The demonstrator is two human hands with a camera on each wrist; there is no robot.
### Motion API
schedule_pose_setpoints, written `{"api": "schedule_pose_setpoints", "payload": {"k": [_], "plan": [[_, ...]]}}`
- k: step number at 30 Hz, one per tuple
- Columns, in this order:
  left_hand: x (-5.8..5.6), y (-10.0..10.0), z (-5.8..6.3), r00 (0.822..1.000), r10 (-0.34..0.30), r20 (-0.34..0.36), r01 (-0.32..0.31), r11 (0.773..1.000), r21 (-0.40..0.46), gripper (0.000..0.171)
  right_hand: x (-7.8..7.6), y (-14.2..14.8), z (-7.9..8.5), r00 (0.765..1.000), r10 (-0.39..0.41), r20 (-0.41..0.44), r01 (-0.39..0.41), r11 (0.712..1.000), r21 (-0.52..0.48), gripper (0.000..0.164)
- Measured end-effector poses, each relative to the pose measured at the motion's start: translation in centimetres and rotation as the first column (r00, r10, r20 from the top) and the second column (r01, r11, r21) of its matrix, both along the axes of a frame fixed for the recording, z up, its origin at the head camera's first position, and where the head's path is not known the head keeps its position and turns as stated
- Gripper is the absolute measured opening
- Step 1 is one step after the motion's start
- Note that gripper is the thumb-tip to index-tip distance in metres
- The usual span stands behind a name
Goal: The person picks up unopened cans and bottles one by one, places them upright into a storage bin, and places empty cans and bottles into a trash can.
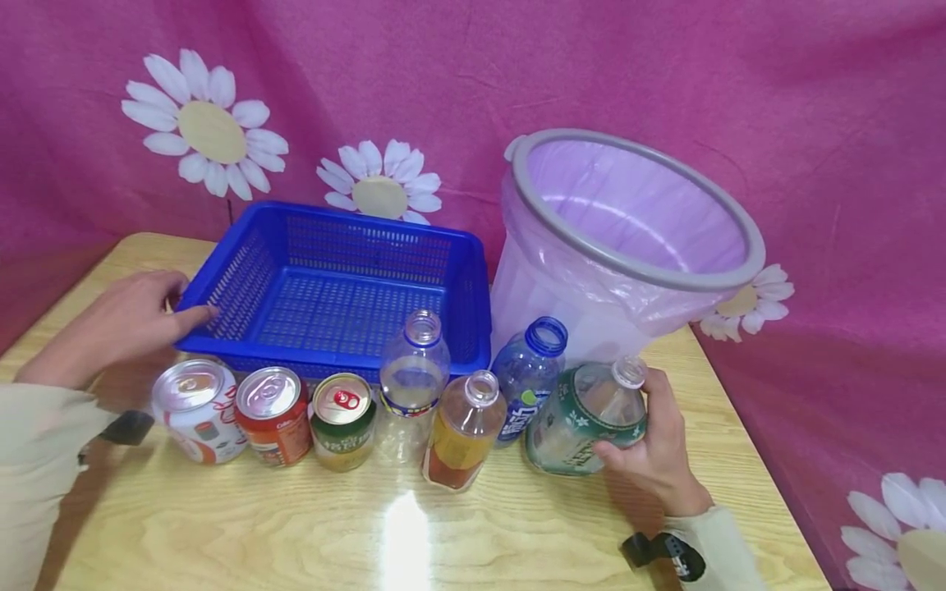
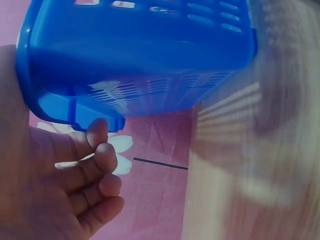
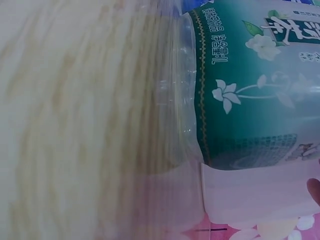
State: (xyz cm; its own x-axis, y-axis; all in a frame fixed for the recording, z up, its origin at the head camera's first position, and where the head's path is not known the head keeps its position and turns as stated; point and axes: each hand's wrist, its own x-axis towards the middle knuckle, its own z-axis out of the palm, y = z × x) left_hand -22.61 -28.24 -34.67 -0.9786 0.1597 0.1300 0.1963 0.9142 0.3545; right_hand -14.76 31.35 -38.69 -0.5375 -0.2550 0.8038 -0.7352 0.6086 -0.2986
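At the left end of a blue plastic basket (image 1: 347, 308), my left hand (image 1: 121, 320) grips the rim, thumb over the top edge. The left wrist view shows the curled fingers (image 2: 102, 187) under that rim. My right hand (image 1: 654, 447) holds a large clear bottle with a green label (image 1: 584, 423) around its side, thumb in front. White flowers show on its label (image 3: 250, 95) in the right wrist view. A blue bottle (image 1: 528, 377) stands just left of it. Further left are a bottle with amber liquid (image 1: 461, 439) and a clear bottle (image 1: 414, 377), both uncapped.
A white-red can (image 1: 199, 410), a red can (image 1: 273, 419) and a green-gold can (image 1: 342, 423) line the basket's front left. Behind the bottles rises a bin (image 1: 584, 304) with a grey rim and a thin liner. All stand on a wooden table (image 1: 296, 533) before a pink flowered cloth (image 1: 473, 74).
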Motion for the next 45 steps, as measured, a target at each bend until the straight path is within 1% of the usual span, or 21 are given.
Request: {"api": "schedule_pose_setpoints", "payload": {"k": [3,9,13,19,22,26,32,34,39,42,45], "plan": [[0.1,0.0,0.0,1.000,0.010,-0.018,-0.010,1.000,0.000,0.039,-0.1,-0.1,0.0,1.000,0.007,0.004,-0.007,1.000,-0.007,0.103],[0.4,0.0,0.1,0.998,0.014,-0.054,-0.014,1.000,-0.016,0.041,-0.3,-0.5,-0.2,1.000,0.018,-0.022,-0.019,0.999,-0.027,0.100],[0.6,0.0,0.0,0.999,0.003,-0.051,-0.004,1.000,-0.012,0.040,-0.2,-0.7,-0.2,1.000,0.025,-0.017,-0.026,0.998,-0.051,0.100],[0.6,-0.1,-0.2,0.999,-0.029,-0.042,0.029,1.000,-0.005,0.033,0.2,-1.1,0.0,0.998,0.058,-0.003,-0.058,0.992,-0.112,0.098],[0.6,-0.1,-0.4,0.998,-0.030,-0.057,0.029,0.999,-0.014,0.031,0.3,-1.1,-0.2,0.998,0.060,0.027,-0.056,0.989,-0.135,0.098],[0.5,-0.2,-0.5,0.995,-0.047,-0.083,0.043,0.998,-0.054,0.034,0.5,-0.8,-0.5,0.995,0.058,0.078,-0.045,0.986,-0.162,0.098],[0.5,-0.1,-0.4,0.989,-0.069,-0.131,0.054,0.992,-0.112,0.035,0.7,-0.6,-0.8,0.985,0.065,0.160,-0.034,0.981,-0.190,0.098],[0.5,-0.1,-0.3,0.988,-0.075,-0.134,0.058,0.990,-0.126,0.035,0.7,-0.6,-0.8,0.981,0.071,0.182,-0.033,0.979,-0.203,0.097],[0.4,-0.1,-0.4,0.989,-0.086,-0.120,0.070,0.989,-0.127,0.037,0.8,-0.8,-0.7,0.972,0.093,0.217,-0.040,0.971,-0.236,0.097],[0.4,-0.1,-0.4,0.991,-0.084,-0.100,0.071,0.990,-0.121,0.037,1.0,-1.0,-0.6,0.960,0.135,0.246,-0.066,0.961,-0.269,0.096],[0.3,0.0,-0.4,0.995,-0.080,-0.063,0.072,0.990,-0.122,0.041,1.3,-1.1,-0.7,0.946,0.152,0.285,-0.067,0.955,-0.287,0.094]]}}
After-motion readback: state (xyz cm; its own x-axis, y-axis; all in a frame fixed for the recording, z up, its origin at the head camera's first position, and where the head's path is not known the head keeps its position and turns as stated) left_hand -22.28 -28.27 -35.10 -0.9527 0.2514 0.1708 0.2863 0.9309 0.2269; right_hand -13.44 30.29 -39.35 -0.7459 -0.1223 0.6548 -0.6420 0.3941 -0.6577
